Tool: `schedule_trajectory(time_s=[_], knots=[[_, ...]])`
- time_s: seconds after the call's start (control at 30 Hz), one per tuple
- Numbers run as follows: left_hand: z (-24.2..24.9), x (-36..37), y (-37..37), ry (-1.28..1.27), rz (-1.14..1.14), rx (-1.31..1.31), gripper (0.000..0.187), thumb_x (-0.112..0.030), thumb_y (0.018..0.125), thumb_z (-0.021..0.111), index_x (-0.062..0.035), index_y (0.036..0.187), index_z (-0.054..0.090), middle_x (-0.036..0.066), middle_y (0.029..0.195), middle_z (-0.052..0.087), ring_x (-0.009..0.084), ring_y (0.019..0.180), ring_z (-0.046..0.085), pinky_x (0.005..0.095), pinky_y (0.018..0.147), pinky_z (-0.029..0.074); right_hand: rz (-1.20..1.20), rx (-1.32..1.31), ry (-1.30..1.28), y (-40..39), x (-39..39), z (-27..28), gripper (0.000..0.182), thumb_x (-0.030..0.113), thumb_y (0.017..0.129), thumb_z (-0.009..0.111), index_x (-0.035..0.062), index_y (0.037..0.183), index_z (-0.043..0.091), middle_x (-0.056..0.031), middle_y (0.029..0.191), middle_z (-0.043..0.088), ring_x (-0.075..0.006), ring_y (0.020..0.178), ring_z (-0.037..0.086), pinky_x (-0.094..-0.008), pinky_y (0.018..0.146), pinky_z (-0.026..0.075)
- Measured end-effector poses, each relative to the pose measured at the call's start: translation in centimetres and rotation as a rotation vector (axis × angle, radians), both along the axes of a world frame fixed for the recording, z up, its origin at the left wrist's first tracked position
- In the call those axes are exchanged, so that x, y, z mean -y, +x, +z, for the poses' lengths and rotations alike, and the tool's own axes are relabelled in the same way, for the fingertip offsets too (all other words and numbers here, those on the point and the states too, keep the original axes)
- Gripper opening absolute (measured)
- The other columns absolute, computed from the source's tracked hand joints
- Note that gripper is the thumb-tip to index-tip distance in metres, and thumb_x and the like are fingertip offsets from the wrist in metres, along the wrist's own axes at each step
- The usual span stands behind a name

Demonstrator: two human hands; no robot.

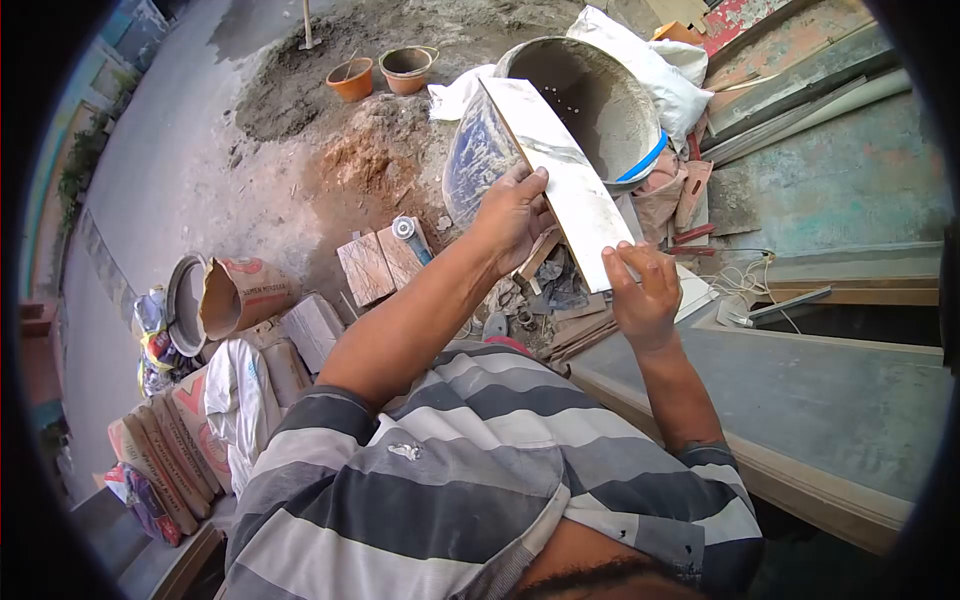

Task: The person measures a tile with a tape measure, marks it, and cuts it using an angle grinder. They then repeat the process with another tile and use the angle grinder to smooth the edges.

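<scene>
A long white tile strip (565,175) with grey marble-like veins is held in both hands, slanting away over a large drum (560,75). The drum's mouth shows grey walls and a blue patch on its rim. My left hand (513,215) grips the strip's left long edge, thumb on the white face and fingers curled underneath. At the near end, my right hand (643,290) is closed on the strip's corner, its fingers lying over the face. Part of the drum's mouth is hidden behind the strip.
Below left lie a small angle grinder (408,232) and pinkish tiles (368,268). Cement bags (165,455) and an open paper sack (245,295) stand further left. Two orange buckets (350,85) sit near sand. At right are a grey ledge (790,400) and loose wire (740,275).
</scene>
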State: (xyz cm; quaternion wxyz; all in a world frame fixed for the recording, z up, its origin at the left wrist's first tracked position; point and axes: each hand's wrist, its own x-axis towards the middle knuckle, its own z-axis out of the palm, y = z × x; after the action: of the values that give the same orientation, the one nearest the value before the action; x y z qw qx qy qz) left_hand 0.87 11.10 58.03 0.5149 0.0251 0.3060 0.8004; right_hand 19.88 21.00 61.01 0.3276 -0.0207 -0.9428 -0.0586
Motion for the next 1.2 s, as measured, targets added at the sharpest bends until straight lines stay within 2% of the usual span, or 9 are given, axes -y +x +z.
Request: schedule_trajectory(time_s=[0.2, 0.3, 0.5, 0.53, 0.67, 1.0, 1.07, 1.13, 1.2], knots=[[-6.8, 14.7, -3.8, -0.204, 0.165, 0.001, 0.041, 0.004, 0.092, 0.044, 0.0076, 0.132, 0.039, 0.021, 0.125, 0.058, 0.0331, 0.110, 0.064, 0.0452, 0.098, 0.054, 0.120, 0.105, -0.251, -3.9, 13.8, -7.6, 0.031, 0.011, 0.082, 0.061, 0.0183, 0.110, 0.072, -0.0044, 0.109, 0.063, -0.0256, 0.104, 0.056, -0.0377, 0.090, 0.051], [-11.2, 21.8, -6.1, -0.307, 0.248, 0.008, 0.044, 0.008, 0.090, 0.041, 0.0056, 0.133, 0.039, 0.023, 0.127, 0.057, 0.0344, 0.109, 0.065, 0.0472, 0.094, 0.056, 0.225, 0.347, -0.389, -6.7, 18.1, -11.5, 0.045, 0.016, 0.078, 0.071, 0.0167, 0.122, 0.065, -0.0076, 0.125, 0.057, -0.0289, 0.115, 0.054, -0.0435, 0.099, 0.047], [-18.4, 32.7, -7.4, -0.612, 0.486, -0.107, 0.045, 0.010, 0.090, 0.040, 0.0066, 0.135, 0.039, 0.022, 0.128, 0.058, 0.0311, 0.114, 0.062, 0.0411, 0.102, 0.050, 0.280, 0.537, -0.693, -9.0, 22.3, -17.5, 0.058, 0.028, 0.085, 0.073, 0.0106, 0.136, 0.052, -0.0149, 0.140, 0.045, -0.0374, 0.128, 0.047, -0.0486, 0.106, 0.042], [-18.6, 33.6, -7.1, -0.604, 0.482, -0.140, 0.042, 0.008, 0.091, 0.041, 0.0073, 0.133, 0.040, 0.021, 0.127, 0.059, 0.0299, 0.116, 0.061, 0.0406, 0.105, 0.047, 0.308, 0.581, -0.653, -9.7, 22.7, -18.2, 0.067, 0.043, 0.088, 0.067, 0.0094, 0.142, 0.046, -0.0165, 0.147, 0.040, -0.0386, 0.137, 0.038, -0.0507, 0.111, 0.036], [-17.9, 33.5, -5.1, -0.525, 0.509, -0.134, 0.042, 0.005, 0.094, 0.044, 0.0069, 0.135, 0.039, 0.020, 0.127, 0.059, 0.0269, 0.115, 0.061, 0.0397, 0.102, 0.049, 0.560, 0.691, -0.370, -12.9, 24.5, -19.1, 0.090, 0.070, 0.086, 0.050, 0.0128, 0.153, 0.031, -0.0152, 0.160, 0.023, -0.0356, 0.150, 0.016, -0.0537, 0.120, 0.017], [-13.0, 32.0, -4.8, -0.241, 0.463, -0.266, 0.049, -0.002, 0.094, 0.051, 0.0021, 0.142, 0.038, 0.014, 0.122, 0.062, 0.0202, 0.101, 0.067, 0.0343, 0.090, 0.056, 0.535, 0.704, 0.118, -28.0, 23.2, -11.3, 0.094, 0.078, 0.089, 0.031, 0.0172, 0.159, 0.015, -0.0088, 0.166, 0.008, -0.0276, 0.153, 0.002, -0.0575, 0.121, -0.001], [-12.1, 32.5, -5.5, -0.206, 0.434, -0.312, 0.051, -0.003, 0.094, 0.054, 0.0041, 0.142, 0.038, 0.013, 0.122, 0.063, 0.0177, 0.103, 0.066, 0.0321, 0.090, 0.055, 0.514, 0.579, 0.119, -32.8, 23.2, -10.5, 0.095, 0.080, 0.089, 0.024, 0.0154, 0.158, 0.018, -0.0119, 0.165, 0.013, -0.0287, 0.153, 0.007, -0.0576, 0.121, 0.001], [-10.5, 33.4, -5.4, -0.188, 0.425, -0.330, 0.051, -0.005, 0.094, 0.056, 0.0048, 0.141, 0.039, 0.013, 0.122, 0.063, 0.0179, 0.105, 0.065, 0.0323, 0.092, 0.053, 0.383, 0.624, 0.153, -37.8, 23.7, -8.1, 0.101, 0.086, 0.085, 0.017, 0.0164, 0.159, 0.012, -0.0104, 0.166, 0.007, -0.0282, 0.153, 0.000, -0.0574, 0.121, -0.003], [-9.5, 34.4, -5.6, -0.178, 0.416, -0.342, 0.052, -0.006, 0.093, 0.058, 0.0055, 0.141, 0.039, 0.013, 0.123, 0.062, 0.0180, 0.107, 0.064, 0.0325, 0.094, 0.052, 0.359, 0.247, 0.138, -43.1, 23.3, -9.1, 0.086, 0.076, 0.092, 0.032, 0.0145, 0.153, 0.034, -0.0160, 0.159, 0.030, -0.0313, 0.148, 0.026, -0.0548, 0.119, 0.020]])
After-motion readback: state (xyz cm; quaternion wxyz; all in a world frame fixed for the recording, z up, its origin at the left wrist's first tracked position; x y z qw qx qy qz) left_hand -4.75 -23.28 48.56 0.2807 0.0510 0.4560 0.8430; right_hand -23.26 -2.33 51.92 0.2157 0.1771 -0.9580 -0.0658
